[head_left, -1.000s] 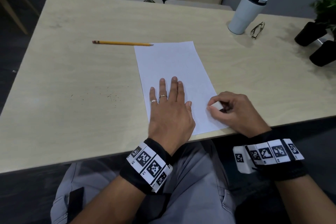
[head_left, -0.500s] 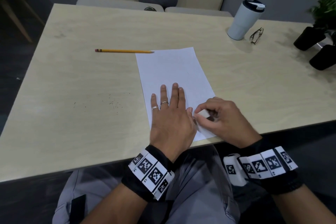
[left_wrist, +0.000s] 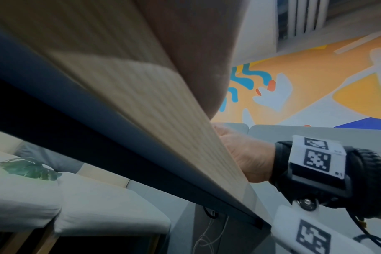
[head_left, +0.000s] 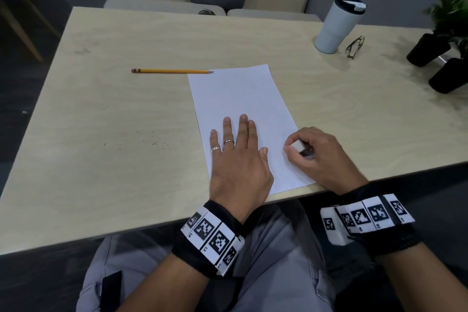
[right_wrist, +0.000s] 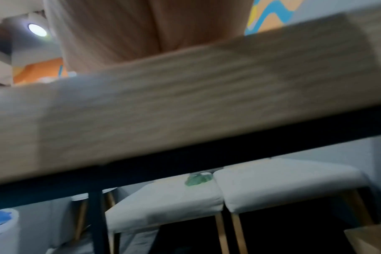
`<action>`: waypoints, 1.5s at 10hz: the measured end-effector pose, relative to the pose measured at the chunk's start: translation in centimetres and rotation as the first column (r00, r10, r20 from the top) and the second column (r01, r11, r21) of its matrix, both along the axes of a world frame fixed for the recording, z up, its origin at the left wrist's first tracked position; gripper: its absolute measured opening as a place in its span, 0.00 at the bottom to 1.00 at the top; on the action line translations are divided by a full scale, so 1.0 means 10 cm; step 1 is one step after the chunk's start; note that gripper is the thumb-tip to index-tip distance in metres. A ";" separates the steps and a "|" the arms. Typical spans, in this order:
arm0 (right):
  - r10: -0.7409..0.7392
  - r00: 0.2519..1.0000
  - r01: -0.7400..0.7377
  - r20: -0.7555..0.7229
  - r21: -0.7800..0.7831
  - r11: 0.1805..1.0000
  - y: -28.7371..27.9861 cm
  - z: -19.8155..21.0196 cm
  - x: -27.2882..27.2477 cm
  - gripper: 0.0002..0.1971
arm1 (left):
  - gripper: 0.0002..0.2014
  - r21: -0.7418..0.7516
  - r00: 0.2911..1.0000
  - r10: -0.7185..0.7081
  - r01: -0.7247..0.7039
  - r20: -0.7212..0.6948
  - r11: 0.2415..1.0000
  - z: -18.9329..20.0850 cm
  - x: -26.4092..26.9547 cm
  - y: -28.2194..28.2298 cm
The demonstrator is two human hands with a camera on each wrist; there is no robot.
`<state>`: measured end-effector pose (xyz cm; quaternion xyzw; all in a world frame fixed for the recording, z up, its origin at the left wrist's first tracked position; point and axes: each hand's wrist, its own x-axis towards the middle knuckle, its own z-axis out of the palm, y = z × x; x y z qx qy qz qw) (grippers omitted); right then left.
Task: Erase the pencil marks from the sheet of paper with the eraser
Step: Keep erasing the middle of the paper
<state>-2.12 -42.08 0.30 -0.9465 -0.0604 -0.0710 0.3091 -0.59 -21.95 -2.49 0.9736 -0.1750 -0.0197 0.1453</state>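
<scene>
Left hand (head_left: 236, 159) presses flat on paper (head_left: 238, 99); right hand (head_left: 321, 157) pinches eraser (head_left: 296, 145).

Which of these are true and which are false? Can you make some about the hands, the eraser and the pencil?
1. The right hand pinches the white eraser. True.
2. The left hand holds the pencil. False: it lies flat on the sheet of paper; the pencil lies on the table.
3. The pencil's tip touches the paper's far corner. True.
4. The eyeglasses sit on the paper. False: they lie beside the tumbler.
</scene>
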 end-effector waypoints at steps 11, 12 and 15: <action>-0.005 0.995 0.019 -0.096 0.140 0.990 -0.23 0.01 -0.31 0.10 | 0.33 0.032 1.000 0.007 -0.007 -0.025 0.999 0.03 0.00 0.00; 0.137 0.988 -0.128 -0.071 0.122 0.984 0.14 0.04 -0.35 0.06 | 0.33 0.042 1.000 0.000 0.001 -0.025 0.999 0.03 0.00 -0.01; 0.088 0.994 -0.078 -0.070 0.130 0.988 -0.11 0.01 -0.36 0.09 | 0.33 0.027 1.000 0.003 -0.003 -0.021 1.000 0.02 0.01 -0.01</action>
